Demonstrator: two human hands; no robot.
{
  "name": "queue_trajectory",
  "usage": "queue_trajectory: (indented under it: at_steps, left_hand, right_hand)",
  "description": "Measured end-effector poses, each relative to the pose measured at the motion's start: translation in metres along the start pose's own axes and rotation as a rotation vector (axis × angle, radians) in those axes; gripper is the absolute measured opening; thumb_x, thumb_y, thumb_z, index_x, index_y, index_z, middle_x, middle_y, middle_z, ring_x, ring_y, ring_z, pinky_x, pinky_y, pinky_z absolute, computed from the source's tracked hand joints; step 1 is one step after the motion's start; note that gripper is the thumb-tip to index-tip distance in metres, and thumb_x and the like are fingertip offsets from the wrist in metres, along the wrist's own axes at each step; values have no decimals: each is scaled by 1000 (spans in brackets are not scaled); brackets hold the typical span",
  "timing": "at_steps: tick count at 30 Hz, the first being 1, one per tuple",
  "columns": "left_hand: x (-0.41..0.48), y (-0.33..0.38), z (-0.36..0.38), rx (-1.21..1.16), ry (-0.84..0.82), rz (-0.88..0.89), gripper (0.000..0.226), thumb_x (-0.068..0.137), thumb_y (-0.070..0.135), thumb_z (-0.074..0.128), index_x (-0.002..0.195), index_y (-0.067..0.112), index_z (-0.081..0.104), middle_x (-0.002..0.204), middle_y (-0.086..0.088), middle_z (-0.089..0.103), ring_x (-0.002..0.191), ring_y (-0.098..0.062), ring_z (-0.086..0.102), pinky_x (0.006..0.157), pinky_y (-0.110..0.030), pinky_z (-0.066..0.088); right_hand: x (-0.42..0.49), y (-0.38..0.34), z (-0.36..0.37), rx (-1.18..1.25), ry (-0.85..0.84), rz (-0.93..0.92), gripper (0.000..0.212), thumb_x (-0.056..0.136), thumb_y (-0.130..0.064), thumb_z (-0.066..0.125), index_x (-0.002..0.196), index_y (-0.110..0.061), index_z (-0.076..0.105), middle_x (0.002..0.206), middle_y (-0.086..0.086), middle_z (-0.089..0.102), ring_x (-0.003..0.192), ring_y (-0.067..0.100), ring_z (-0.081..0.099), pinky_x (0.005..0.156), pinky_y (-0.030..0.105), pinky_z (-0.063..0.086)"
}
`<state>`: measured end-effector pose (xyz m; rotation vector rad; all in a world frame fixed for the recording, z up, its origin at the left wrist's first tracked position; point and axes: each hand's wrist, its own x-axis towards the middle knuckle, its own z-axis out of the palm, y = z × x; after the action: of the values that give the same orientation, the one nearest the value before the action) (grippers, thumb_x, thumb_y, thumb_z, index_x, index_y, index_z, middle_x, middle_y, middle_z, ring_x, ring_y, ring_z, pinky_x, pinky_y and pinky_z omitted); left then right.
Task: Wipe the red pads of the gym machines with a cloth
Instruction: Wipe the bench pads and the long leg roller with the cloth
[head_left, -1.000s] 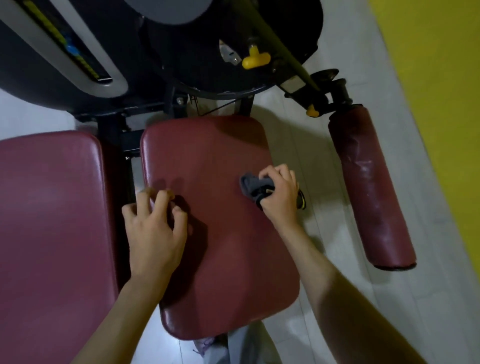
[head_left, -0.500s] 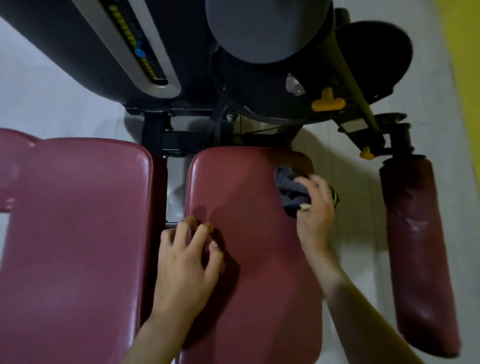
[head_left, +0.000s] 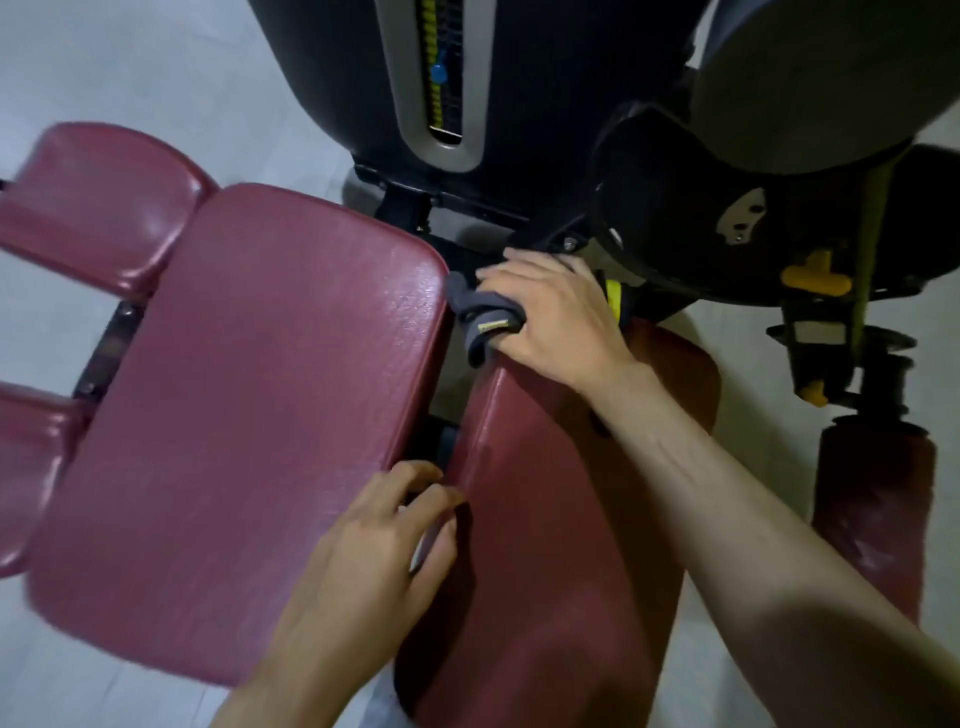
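Observation:
My right hand (head_left: 550, 317) holds a dark grey cloth (head_left: 480, 317) against the far left corner of the narrow red seat pad (head_left: 545, 545), fingers spread over the cloth. My left hand (head_left: 374, 566) rests with curled fingertips on the near left edge of that pad, by the gap to the wide red pad (head_left: 249, 426). A red roller pad (head_left: 872, 525) hangs at the right. Two smaller red pads (head_left: 98, 202) lie at the far left.
The black machine housing (head_left: 519, 104) with its weight-stack slot (head_left: 441, 78) stands behind the pads. A yellow adjustment knob (head_left: 815, 278) and a black lever arm sit at the right. Pale tiled floor (head_left: 130, 67) surrounds the machine.
My right hand has slid the cloth from the pad's middle right to its far edge and across to the far left corner. The view has shifted left. My left hand stayed on the pad's edge.

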<state>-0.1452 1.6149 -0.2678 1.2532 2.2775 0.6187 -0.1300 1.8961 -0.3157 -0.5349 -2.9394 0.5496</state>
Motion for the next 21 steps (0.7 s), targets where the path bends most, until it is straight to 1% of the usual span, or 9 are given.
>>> queue_trajectory:
  at_steps: [2,5,9,11,13,15,17,19,21]
  left_hand:
    - [-15,-5,-8,-14,28,-51,29,99,45,42,112,37,67,122,21,53,103,-1,58,65,-30,56]
    - [-33,-12,-19,-44,62,-78,29,97,43,44,108,34,69,119,21,55,99,-1,59,60,-31,57]
    - [-60,-18,-31,-98,114,-118,22,94,42,51,109,42,68,123,26,55,97,6,58,60,-24,54]
    - [-76,-22,-29,-110,159,-113,24,93,40,53,108,38,72,124,22,58,103,2,62,63,-28,57]
    - [-90,-28,-23,-67,185,-78,26,93,36,54,106,31,76,122,15,62,103,0,61,69,-27,57]
    - [-98,-34,-16,-2,179,-51,30,94,33,53,109,24,78,118,9,64,101,-3,60,77,-23,53]
    - [-102,-37,-12,58,169,-47,33,94,32,53,113,20,77,116,5,65,101,-12,63,83,-25,50]
    - [-103,-35,-12,101,169,-60,33,94,32,52,114,21,76,117,5,65,100,-16,64,82,-30,52]
    - [-104,-35,-13,121,162,-79,33,94,32,50,114,21,74,117,6,64,99,-17,62,78,-35,54]
  right_hand:
    - [6,-7,-4,-138,-79,-60,28,74,-54,58,85,-28,65,90,-10,70,110,18,65,97,44,44]
    - [-5,-21,-9,-194,-131,-193,25,75,-52,62,73,-27,58,75,-10,61,93,16,64,97,40,42]
    - [-38,-53,5,-150,-247,-494,25,77,-50,60,77,-25,59,75,-9,62,85,19,62,99,43,41]
    - [-40,-51,7,-165,-343,-617,30,84,-53,57,85,-23,63,80,-8,63,88,20,62,98,42,41]
    - [-23,-34,0,-244,-394,-686,33,88,-56,52,96,-26,65,87,-8,66,92,20,61,93,42,42]
    - [0,-17,-6,-305,-360,-624,31,85,-52,50,97,-28,64,90,-9,66,93,20,61,89,41,42]
    - [14,-8,-9,-299,-278,-438,26,80,-46,48,89,-28,64,84,-8,65,92,22,63,86,42,43]
    - [17,-10,-6,-266,-213,-281,25,79,-44,47,81,-25,63,77,-6,62,87,25,64,84,42,44]
    - [8,-24,-2,-268,-168,-185,20,78,-42,48,73,-25,58,72,-6,60,86,25,64,88,42,41]
